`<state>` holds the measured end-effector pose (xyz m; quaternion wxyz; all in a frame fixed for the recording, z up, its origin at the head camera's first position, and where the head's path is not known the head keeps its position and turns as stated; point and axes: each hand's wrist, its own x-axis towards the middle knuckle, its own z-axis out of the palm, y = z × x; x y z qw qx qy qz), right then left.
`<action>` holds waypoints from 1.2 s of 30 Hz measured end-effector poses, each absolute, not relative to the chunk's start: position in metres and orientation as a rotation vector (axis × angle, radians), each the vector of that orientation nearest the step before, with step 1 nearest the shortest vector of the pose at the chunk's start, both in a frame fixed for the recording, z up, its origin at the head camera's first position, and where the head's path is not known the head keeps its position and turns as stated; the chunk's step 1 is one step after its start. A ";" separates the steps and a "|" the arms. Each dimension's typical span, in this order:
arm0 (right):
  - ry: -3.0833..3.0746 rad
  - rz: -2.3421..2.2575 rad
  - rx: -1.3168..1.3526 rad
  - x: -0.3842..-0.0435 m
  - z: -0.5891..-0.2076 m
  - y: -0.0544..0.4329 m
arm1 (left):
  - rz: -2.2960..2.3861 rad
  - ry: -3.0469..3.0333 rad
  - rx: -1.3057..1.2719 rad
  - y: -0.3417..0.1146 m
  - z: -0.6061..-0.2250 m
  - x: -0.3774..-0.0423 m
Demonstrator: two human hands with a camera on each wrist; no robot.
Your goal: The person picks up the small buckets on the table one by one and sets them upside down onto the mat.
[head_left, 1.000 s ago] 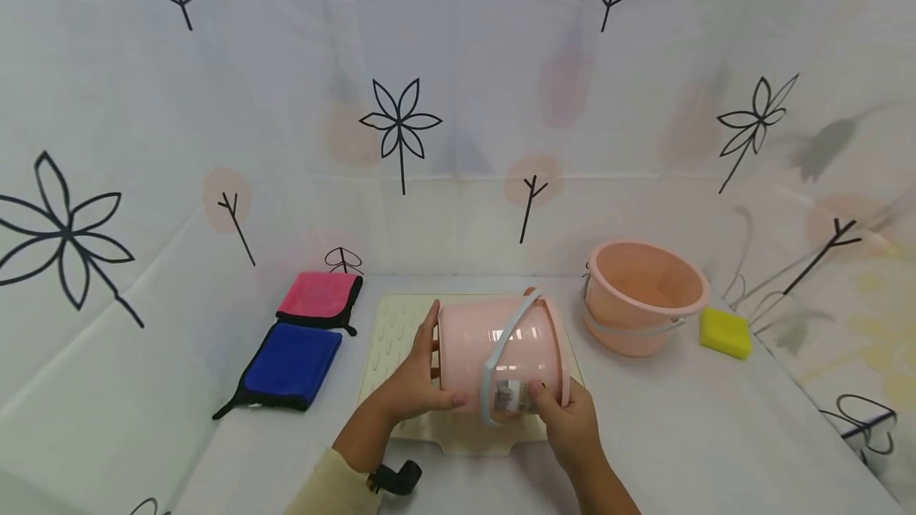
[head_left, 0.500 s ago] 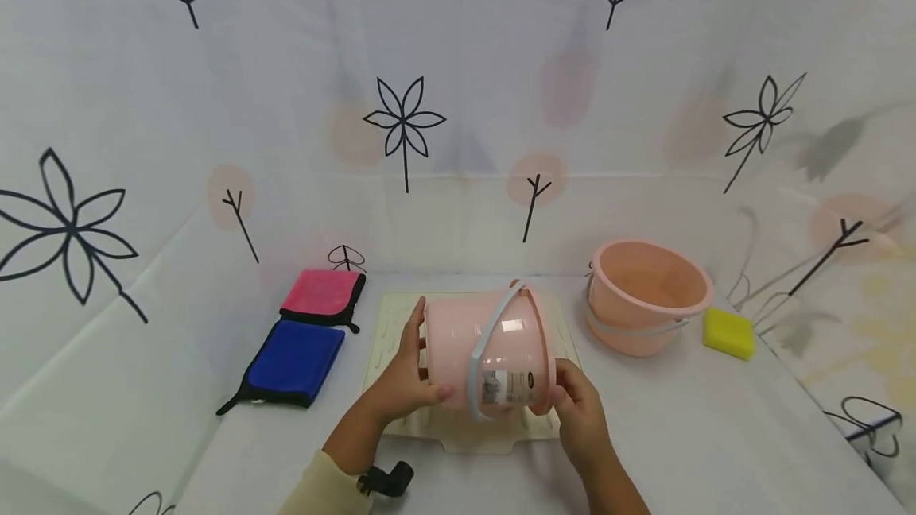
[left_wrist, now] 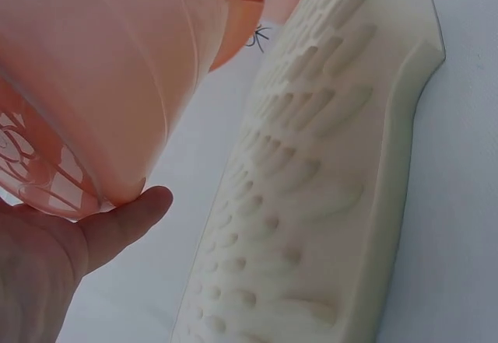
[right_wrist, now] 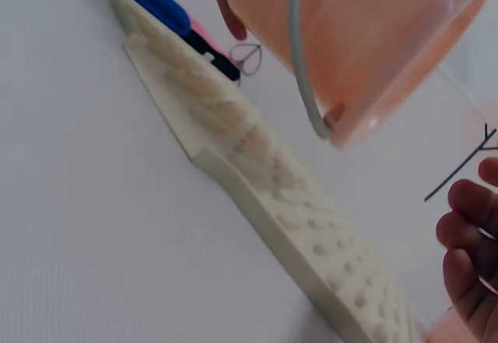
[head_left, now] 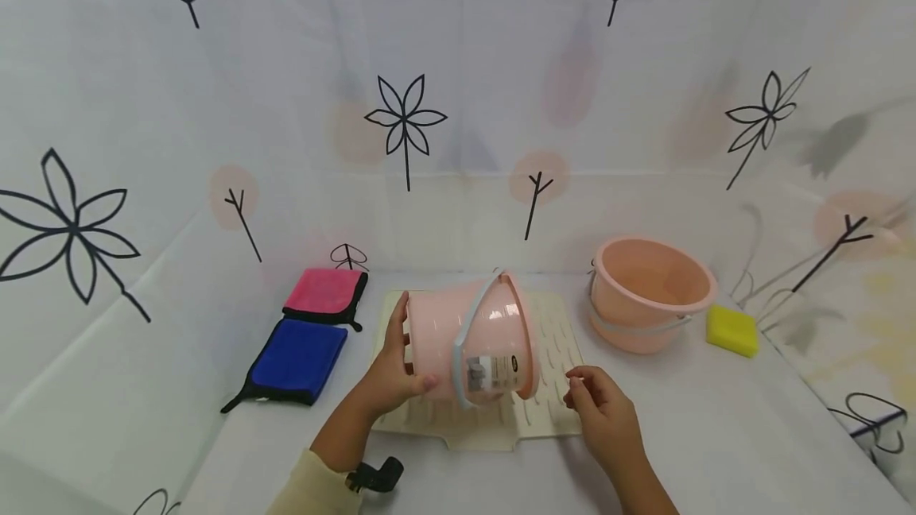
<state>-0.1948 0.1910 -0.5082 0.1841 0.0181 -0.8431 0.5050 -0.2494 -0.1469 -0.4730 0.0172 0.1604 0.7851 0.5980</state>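
A light pink bucket (head_left: 468, 340) lies on its side in the air above a cream ribbed washboard (head_left: 556, 340), its mouth facing right. My left hand (head_left: 390, 372) grips it round the base, the thumb on the near side. A grey-white handle (head_left: 461, 360) hangs across its body, and a label (head_left: 492, 373) shows near the rim. My right hand (head_left: 608, 420) is off the bucket, beside the washboard's right edge, fingers loosely bent and holding nothing. In the left wrist view the thumb (left_wrist: 128, 222) presses the bucket's lower edge.
A second, peach bucket (head_left: 644, 332) stands upright at the back right, with a yellow sponge (head_left: 731, 331) beside it. Pink (head_left: 325, 291) and blue cloths (head_left: 296, 360) with black edges lie at the left. A patterned sheet (head_left: 458, 221) hangs behind the white table.
My right hand has let go of the bucket's rim and moved right. My left hand has shifted the bucket to the left, and its mouth has turned slightly towards the camera.
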 end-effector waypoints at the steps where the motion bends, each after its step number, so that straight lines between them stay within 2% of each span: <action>1: -2.411 1.391 0.036 -0.195 -0.509 0.194 | 1.868 2.438 0.499 -0.148 -0.474 -0.250; 7: -2.598 1.211 0.046 -0.196 -0.513 0.206 | 1.915 2.438 0.488 -0.155 -0.474 -0.249; 15: -2.709 0.923 0.248 -0.203 -0.521 0.225 | 1.927 2.464 0.507 -0.166 -0.468 -0.253; 36: -2.958 0.790 0.333 -0.201 -0.543 0.248 | 1.971 2.533 0.516 -0.202 -0.458 -0.256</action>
